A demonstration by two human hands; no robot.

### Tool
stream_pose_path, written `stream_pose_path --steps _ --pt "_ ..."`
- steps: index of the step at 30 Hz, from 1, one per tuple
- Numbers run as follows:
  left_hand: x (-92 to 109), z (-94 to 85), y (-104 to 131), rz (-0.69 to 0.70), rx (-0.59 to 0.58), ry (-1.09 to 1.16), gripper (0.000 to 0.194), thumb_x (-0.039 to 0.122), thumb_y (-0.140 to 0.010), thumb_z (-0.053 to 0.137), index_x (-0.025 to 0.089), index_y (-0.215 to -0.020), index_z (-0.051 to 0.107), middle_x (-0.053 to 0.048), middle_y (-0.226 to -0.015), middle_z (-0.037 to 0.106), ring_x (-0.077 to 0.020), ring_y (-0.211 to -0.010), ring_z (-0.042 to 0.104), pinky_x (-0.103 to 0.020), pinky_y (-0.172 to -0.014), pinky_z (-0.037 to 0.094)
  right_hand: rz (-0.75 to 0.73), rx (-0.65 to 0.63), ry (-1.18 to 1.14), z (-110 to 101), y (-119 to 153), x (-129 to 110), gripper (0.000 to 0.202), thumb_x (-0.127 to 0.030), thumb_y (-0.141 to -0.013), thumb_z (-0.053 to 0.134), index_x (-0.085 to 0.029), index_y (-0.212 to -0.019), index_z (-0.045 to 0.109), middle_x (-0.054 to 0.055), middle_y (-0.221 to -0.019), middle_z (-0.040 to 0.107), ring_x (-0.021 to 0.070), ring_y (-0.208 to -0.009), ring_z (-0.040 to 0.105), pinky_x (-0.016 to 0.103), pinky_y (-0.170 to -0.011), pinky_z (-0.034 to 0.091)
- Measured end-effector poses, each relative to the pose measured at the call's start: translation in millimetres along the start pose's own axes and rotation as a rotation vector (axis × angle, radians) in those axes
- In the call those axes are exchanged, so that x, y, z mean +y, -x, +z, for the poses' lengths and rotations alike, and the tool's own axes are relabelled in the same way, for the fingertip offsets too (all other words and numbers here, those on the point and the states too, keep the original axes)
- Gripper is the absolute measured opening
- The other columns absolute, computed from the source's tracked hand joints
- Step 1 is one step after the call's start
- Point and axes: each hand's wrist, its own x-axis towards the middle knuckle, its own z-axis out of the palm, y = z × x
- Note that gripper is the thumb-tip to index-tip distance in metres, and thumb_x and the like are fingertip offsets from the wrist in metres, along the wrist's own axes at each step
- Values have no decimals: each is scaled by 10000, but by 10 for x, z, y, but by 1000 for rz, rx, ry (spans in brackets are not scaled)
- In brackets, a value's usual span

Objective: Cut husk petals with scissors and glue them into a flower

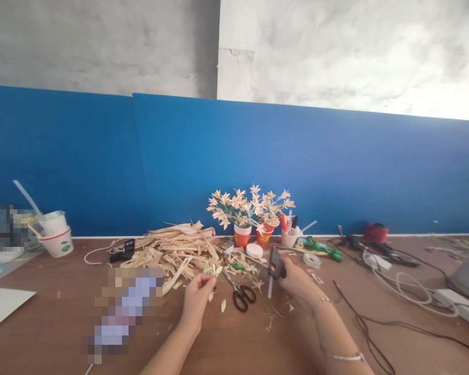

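Note:
My left hand (198, 297) is closed in a pinch on a small pale husk flower (213, 271), in front of the pile of dry husks (180, 247). My right hand (295, 278) is wrapped round a black glue gun (274, 264), with a whitish stick hanging below it. Between my hands lie scissors (240, 294) with black handles, blades toward the pile. A loose pale petal (223, 305) rests left of the scissors. Behind stand two red cups (241, 237) of pale husk flowers (254, 205), with a round white tape roll (254, 251) in front.
A pinkish cup (288, 238) of tools, green material (324, 250) and clear tape (311, 260) are behind my right hand. Black cables (375, 323) and a white power strip (459, 307) lie right. White cups (57, 239) stand far left, and a blue partition (234, 151) rises behind.

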Motion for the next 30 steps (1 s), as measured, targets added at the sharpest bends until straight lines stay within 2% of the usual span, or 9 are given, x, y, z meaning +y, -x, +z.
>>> stream_pose_path --steps 2,5,8,10,15,18,20,25,30 --pt "-7 -2 -5 5 2 -7 275 400 -568 694 151 -617 587 71 -451 446 -65 -420 356 -194 -446 280 60 -120 33 -8 -16 178 335 -141 -645 553 -165 -978 530 113 -864 652 243 -790 611 264 -592 347" --pt "-31 -9 -23 14 10 -7 293 412 -558 702 150 -625 589 69 -459 452 -66 -420 357 -196 -441 275 95 -154 74 -37 25 230 293 -176 -650 579 -180 -942 580 124 -880 650 272 -845 608 312 -654 376" --pt "-54 -18 -40 14 8 -3 294 409 -567 698 145 -637 589 65 -469 455 -66 -428 352 -194 -442 270 190 -81 221 -88 88 46 312 -248 -668 597 -163 -968 604 181 -1005 611 355 -1002 538 427 -755 368" --pt "-62 -22 -43 11 4 -8 284 401 -579 692 143 -637 589 65 -470 454 -65 -433 350 -193 -448 271 216 34 278 -102 129 -161 300 -227 -676 589 -145 -964 615 202 -1068 575 380 -1074 481 482 -797 341" --pt "-62 -26 -37 14 13 -12 264 381 -586 691 143 -640 591 67 -469 457 -66 -442 357 -191 -459 283 -125 177 150 81 277 -746 122 -149 -727 529 -155 -734 650 165 -869 623 326 -927 538 453 -770 335" --pt "-69 -26 -41 20 10 -8 270 387 -581 694 143 -639 593 68 -466 462 -65 -433 362 -190 -447 283 -460 -3 -75 313 385 -978 101 -155 -709 566 -201 -696 656 69 -795 624 233 -820 560 342 -731 367" --pt "-77 -26 -49 32 13 -11 283 397 -567 703 144 -633 597 64 -464 471 -69 -427 375 -194 -438 286 -607 -37 -139 455 438 -1053 111 -139 -684 587 -212 -729 658 45 -823 612 207 -833 545 301 -731 374" --pt "-86 -22 -63 58 31 7 285 403 -570 704 144 -641 607 45 -496 516 -79 -440 419 -199 -441 310 -684 26 -157 651 485 -1146 163 -107 -735 539 -214 -780 654 29 -841 604 182 -845 522 281 -743 360" --pt "-82 -14 -67 51 63 27 308 426 -548 711 149 -643 616 20 -537 573 -100 -467 469 -210 -459 338 -676 119 0 772 483 -1297 97 -261 -768 574 -204 -759 652 43 -844 618 205 -837 511 327 -744 337"
